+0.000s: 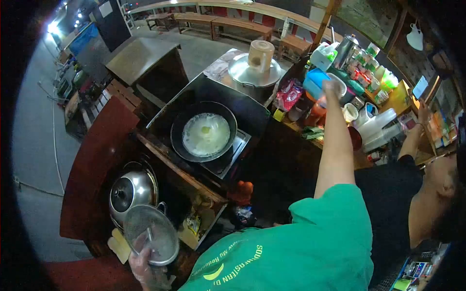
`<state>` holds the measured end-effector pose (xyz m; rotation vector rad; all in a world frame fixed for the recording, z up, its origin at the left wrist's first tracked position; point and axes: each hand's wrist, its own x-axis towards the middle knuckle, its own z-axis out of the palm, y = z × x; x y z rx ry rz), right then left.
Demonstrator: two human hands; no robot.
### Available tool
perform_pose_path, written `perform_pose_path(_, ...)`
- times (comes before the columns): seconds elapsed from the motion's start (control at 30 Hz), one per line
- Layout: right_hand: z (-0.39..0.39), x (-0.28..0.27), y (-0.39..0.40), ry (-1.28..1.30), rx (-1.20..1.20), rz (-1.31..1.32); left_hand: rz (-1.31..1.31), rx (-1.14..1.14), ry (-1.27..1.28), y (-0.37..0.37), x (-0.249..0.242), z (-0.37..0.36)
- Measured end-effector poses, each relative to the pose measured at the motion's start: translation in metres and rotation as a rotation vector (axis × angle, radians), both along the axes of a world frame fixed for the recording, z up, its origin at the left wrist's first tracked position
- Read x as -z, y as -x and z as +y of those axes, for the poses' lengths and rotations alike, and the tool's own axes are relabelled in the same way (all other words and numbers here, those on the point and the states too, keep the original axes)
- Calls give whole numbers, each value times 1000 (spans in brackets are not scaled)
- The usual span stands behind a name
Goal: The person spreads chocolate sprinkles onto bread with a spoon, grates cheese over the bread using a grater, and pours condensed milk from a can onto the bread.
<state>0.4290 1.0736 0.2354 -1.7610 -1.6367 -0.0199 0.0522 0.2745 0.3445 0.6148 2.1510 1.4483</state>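
The left hand (141, 264), in a thin clear glove, grips the handle of a round wire-mesh strainer (151, 234). The strainer is shallow and grey, its fine mesh rimmed by a metal band, and it is held low at the near left corner of the cooking stand, just below a shiny steel pot lid (131, 190) with a knob on top. The right hand (330, 87) stretches far out along a bare arm from a green sleeve to the cluttered counter (400, 97) at the back; its fingers are at a white bowl (340, 85) beside a blue container (316, 78), but whether they have closed on it cannot be told. Between the two hands, a black wok (204, 131) sits on a burner, holding a pale, thin round of batter with a small yellow-green spot at its middle. Behind the wok stands a large lidded steel pot (255, 75). Another person in black, at the right edge, raises an arm towards a screen (420, 87).
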Motion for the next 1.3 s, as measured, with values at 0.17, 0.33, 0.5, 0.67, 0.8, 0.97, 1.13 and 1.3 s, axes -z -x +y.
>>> perform_pose_path(0.17, 58, 29, -45, 440, 148, 496, -289, -298, 6, -10, -20, -26)
perform_pose_path(0.33, 89, 50, -63, 723, 73, 952, -339, -377, -59, -14, -16, -26)
perform_pose_path(0.5, 103, 58, -79, 817, 2, 1150, -333, -305, -52, -12, -11, -32)
perform_pose_path(0.67, 141, 57, -102, 937, -28, 1074, -301, -286, -108, -14, -10, -36)
perform_pose_path(0.8, 153, 61, -112, 966, -16, 958, -297, -349, -133, -23, -14, -29)
perform_pose_path(0.97, 93, 25, -126, 698, -313, 1002, 356, 61, 273, -15, -9, -55)
perform_pose_path(1.13, 48, 0, -143, 309, -728, 1118, -299, -288, -117, -47, -28, -34)
perform_pose_path(1.3, -21, -79, -141, 223, -548, 1014, -164, -284, -77, -52, 4, -80)
